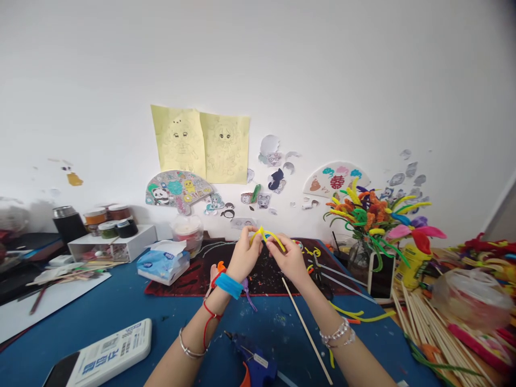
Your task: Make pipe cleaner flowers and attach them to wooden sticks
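Above the dark mat on the blue table, straight ahead of the person, a yellow fuzzy stem is held up between the two hands. Its long axis runs broadly left to right across the view, though it is bent rather than straight: a small peak points upward near the middle, and from there one strand arches over to the right and slopes down, its visible end pointing down and rightward. The left hand grasps the stem with thumb and fingers closed on its left part, so the peak stands just beyond those fingertips. The right hand also has its fingers bent in at the stem, the arched strand passing over them and ending beside the knuckles; exactly where its thumb presses is too small to tell. Below the hands, a thin wooden stick lies slantwise between the forearms, and a blue glue gun rests nearer the person. Off to the right stands a bunch of colourful fuzzy-stem flowers, well apart from the hands.
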A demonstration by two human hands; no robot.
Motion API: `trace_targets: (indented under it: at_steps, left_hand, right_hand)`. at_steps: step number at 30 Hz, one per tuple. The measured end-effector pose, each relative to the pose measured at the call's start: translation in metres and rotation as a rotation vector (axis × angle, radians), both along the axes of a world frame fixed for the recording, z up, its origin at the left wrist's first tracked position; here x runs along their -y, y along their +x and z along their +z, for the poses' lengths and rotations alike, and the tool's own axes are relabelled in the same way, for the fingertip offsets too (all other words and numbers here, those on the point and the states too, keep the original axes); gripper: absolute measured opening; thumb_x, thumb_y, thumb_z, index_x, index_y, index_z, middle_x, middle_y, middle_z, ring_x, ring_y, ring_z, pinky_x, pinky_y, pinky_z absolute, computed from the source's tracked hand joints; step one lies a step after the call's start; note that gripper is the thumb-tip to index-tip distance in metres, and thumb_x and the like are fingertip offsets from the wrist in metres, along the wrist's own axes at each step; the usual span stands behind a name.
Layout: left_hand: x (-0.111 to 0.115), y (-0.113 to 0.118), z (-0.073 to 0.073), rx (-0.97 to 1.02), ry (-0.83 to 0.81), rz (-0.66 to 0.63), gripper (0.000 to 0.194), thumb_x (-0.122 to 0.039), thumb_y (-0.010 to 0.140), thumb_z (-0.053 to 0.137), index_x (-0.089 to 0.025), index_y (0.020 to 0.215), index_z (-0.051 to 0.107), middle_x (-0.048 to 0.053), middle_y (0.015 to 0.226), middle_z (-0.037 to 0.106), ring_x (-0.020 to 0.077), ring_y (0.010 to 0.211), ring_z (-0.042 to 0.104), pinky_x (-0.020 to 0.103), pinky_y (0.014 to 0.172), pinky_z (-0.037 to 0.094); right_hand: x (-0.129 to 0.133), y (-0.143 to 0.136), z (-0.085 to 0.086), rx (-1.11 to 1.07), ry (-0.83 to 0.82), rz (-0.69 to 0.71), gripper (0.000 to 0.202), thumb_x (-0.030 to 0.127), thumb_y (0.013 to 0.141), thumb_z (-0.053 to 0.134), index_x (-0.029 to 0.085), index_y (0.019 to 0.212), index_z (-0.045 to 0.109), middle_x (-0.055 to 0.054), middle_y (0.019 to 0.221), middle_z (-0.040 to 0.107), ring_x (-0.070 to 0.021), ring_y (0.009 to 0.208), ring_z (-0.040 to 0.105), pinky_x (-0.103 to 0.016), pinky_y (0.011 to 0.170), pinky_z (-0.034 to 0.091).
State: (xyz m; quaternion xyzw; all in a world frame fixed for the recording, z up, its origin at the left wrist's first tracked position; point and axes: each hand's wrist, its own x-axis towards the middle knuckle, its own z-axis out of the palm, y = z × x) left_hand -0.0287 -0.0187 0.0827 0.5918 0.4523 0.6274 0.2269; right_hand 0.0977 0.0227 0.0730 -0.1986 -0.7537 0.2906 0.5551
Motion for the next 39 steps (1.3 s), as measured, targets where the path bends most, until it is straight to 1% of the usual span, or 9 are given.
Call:
trace_targets:
  at_steps: [4,7,14,17,20,23,30,34,39]
  left_hand:
    - [-0.002,0.000,-0.002,-0.007,0.038,0.032,0.023,-0.039,0.084,0.046,-0.018,0.094,0.045,-0.007,0.052,0.042,0.0066,0.045,0.037,0.018,0.046,0.030]
    - [-0.002,0.001,-0.003,-0.019,0.074,0.090,0.021,-0.037,0.083,0.048,-0.017,0.088,0.046,-0.005,0.055,0.047,0.0077,0.049,0.044,0.018,0.048,0.033]
    - [-0.004,0.012,-0.010,0.073,0.150,0.138,0.018,-0.034,0.081,0.051,-0.017,0.081,0.046,0.002,0.071,0.059,0.0122,0.063,0.057,0.023,0.060,0.043]
    - [-0.006,0.015,-0.012,0.103,0.157,0.144,0.017,-0.033,0.081,0.052,-0.017,0.080,0.046,0.003,0.076,0.060,0.0131,0.066,0.059,0.024,0.061,0.045]
    - [-0.007,0.014,-0.013,0.104,0.152,0.158,0.016,-0.032,0.081,0.052,-0.017,0.080,0.047,0.003,0.074,0.061,0.0132,0.066,0.059,0.024,0.062,0.045]
    - [-0.007,0.010,-0.013,0.077,0.147,0.186,0.016,-0.032,0.081,0.052,-0.017,0.080,0.048,0.002,0.070,0.059,0.0127,0.063,0.058,0.024,0.060,0.045]
    - [-0.005,-0.004,-0.005,-0.112,0.085,0.178,0.013,-0.028,0.080,0.051,-0.016,0.075,0.051,0.001,0.065,0.060,0.0140,0.062,0.059,0.025,0.061,0.044]
    - [0.004,-0.009,0.004,-0.334,0.042,0.092,0.013,-0.027,0.078,0.053,-0.016,0.071,0.054,0.001,0.062,0.060,0.0141,0.060,0.057,0.025,0.061,0.042]
    - [0.015,-0.008,0.012,-0.371,-0.114,-0.292,0.016,-0.029,0.075,0.058,-0.015,0.068,0.054,0.002,0.062,0.062,0.0132,0.059,0.057,0.025,0.061,0.044]
  right_hand:
    - [0.005,-0.004,-0.004,-0.073,0.246,-0.148,0.010,0.024,0.081,0.051,0.018,0.081,0.059,-0.003,0.079,0.058,-0.0162,0.077,0.054,-0.030,0.075,0.042]
    - [0.005,-0.009,-0.010,-0.158,0.222,-0.164,0.008,0.023,0.080,0.054,0.019,0.080,0.061,-0.004,0.080,0.059,-0.0169,0.078,0.055,-0.031,0.076,0.043]
    - [0.013,-0.026,-0.012,-0.641,-0.542,0.328,0.015,0.030,0.075,0.060,0.019,0.085,0.064,-0.003,0.085,0.064,-0.0169,0.079,0.059,-0.031,0.072,0.048]
    - [0.019,-0.030,-0.009,-0.736,-0.628,0.440,0.012,0.027,0.073,0.063,0.019,0.082,0.065,-0.002,0.088,0.063,-0.0155,0.085,0.058,-0.029,0.077,0.046]
    - [0.022,-0.032,-0.008,-0.706,-0.626,0.343,0.015,0.028,0.073,0.063,0.019,0.084,0.065,-0.002,0.088,0.063,-0.0156,0.081,0.058,-0.029,0.073,0.046]
    - [0.021,-0.029,-0.010,-0.527,-0.440,0.102,0.016,0.031,0.076,0.059,0.018,0.083,0.063,-0.004,0.088,0.062,-0.0176,0.080,0.056,-0.031,0.070,0.045]
    - [0.019,-0.007,-0.002,0.127,0.448,-0.532,0.012,0.023,0.082,0.051,0.019,0.081,0.063,-0.006,0.088,0.059,-0.0226,0.091,0.045,-0.040,0.084,0.035]
    - [0.015,0.011,0.013,0.306,0.530,-0.536,0.011,0.021,0.081,0.053,0.022,0.080,0.063,-0.004,0.091,0.059,-0.0242,0.099,0.040,-0.042,0.089,0.031]
    - [0.000,0.034,0.025,0.401,0.449,-0.332,0.008,0.024,0.078,0.058,0.025,0.072,0.064,-0.002,0.094,0.057,-0.0233,0.101,0.039,-0.041,0.091,0.030]
